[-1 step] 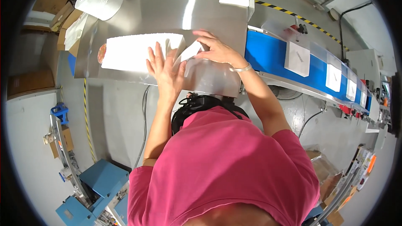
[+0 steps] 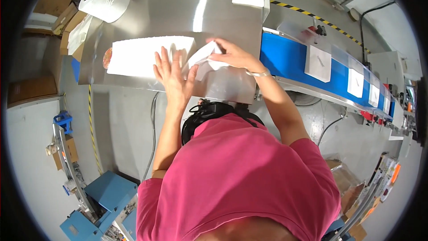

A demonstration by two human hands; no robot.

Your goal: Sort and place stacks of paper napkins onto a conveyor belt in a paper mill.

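Note:
A long white paper sheet lies on a shiny steel table. My left hand presses flat on the sheet's right part, fingers spread. My right hand pinches the sheet's right end, which is lifted and folded back toward the left hand. A big roll of white paper stands at the table's far left corner.
A blue conveyor belt runs off to the right from the table, carrying white folded squares. Cardboard boxes are stacked at the left. A blue machine stands on the floor at the lower left.
The sheet's right end has come up off the table in my right hand. My left hand has shifted slightly toward me on the sheet.

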